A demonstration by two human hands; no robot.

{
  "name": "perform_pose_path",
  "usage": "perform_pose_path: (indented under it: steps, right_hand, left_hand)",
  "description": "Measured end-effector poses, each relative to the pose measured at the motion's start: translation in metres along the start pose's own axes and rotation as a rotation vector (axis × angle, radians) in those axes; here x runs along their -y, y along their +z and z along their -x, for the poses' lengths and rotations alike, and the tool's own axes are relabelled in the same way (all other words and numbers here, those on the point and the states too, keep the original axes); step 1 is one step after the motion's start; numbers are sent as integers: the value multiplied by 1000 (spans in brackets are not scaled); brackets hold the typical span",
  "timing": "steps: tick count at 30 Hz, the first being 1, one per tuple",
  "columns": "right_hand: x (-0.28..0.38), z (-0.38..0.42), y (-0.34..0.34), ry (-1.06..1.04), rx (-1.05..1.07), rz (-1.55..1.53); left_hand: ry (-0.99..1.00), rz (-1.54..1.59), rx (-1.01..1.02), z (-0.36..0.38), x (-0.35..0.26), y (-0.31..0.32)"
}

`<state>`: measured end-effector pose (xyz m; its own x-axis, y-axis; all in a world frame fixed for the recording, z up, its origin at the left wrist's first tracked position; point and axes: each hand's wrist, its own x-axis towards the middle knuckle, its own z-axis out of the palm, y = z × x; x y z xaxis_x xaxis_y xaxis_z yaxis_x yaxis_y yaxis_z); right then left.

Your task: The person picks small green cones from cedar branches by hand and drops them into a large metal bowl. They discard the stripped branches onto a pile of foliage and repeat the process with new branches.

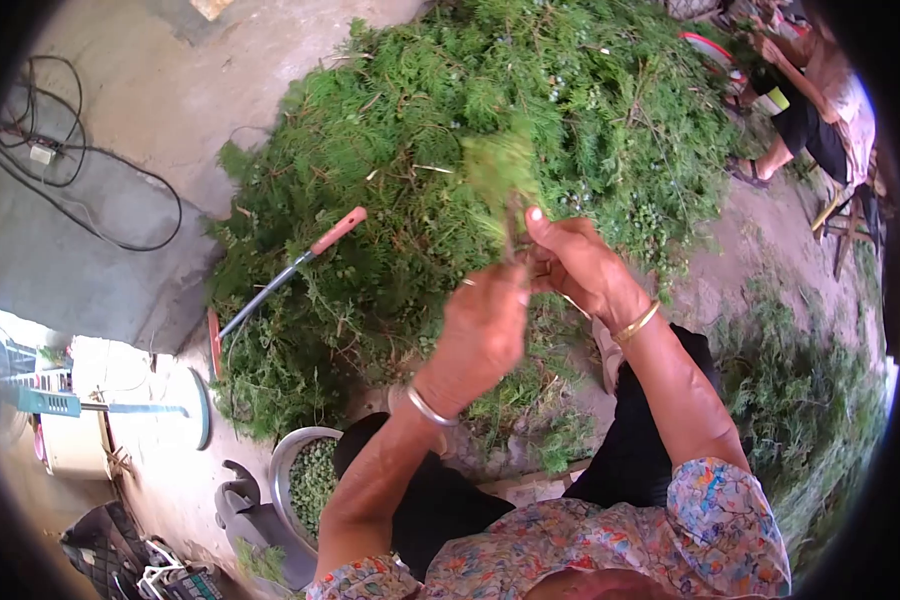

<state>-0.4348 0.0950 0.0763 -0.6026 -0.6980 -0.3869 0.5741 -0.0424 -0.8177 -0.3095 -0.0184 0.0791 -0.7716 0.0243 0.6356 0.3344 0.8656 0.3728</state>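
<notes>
A leafy green sprig (pixel 500 175), blurred by motion, points away from me above a large pile of cut evergreen branches (pixel 400 130). My right hand (pixel 580 265), with a gold bangle at the wrist, pinches the sprig's stem, thumb on top. Just below it, my left hand (pixel 480 325), wearing a silver bangle, is closed around the lower stem. The two hands almost touch, and their fingers partly hide the stem. Near my left knee stands a metal basin (pixel 278 470) holding many small green seed cones or berries (pixel 313 482).
A long tool with a pink handle (pixel 338 230) lies on the pile's left side. At the far left are black cables (pixel 120 240) and a teal fan (pixel 50 402). A grey object (pixel 260 525) stands beside the basin. Another person (pixel 820 100) sits at upper right, near more branches (pixel 810 390).
</notes>
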Motion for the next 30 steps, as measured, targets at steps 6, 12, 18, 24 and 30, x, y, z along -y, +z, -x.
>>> perform_pose_path:
  steps: [6,12,18,24,30]
  right_hand:
    - [-26,-9,-11,46,-271,-357]
    - [-19,-13,-15,-21,142,-376]
    - [-7,-4,-2,-114,209,-164]
    - [-18,-10,8,-150,-86,-187]
    - [-21,-10,5,-130,102,-221]
  left_hand:
    - [79,-45,272,23,-28,33]
    - [108,98,206,9,-30,2]
    - [-90,4,-249,8,21,-21]
    - [-687,293,-422,11,47,-43]
    - [-816,600,-385,10,43,-50]
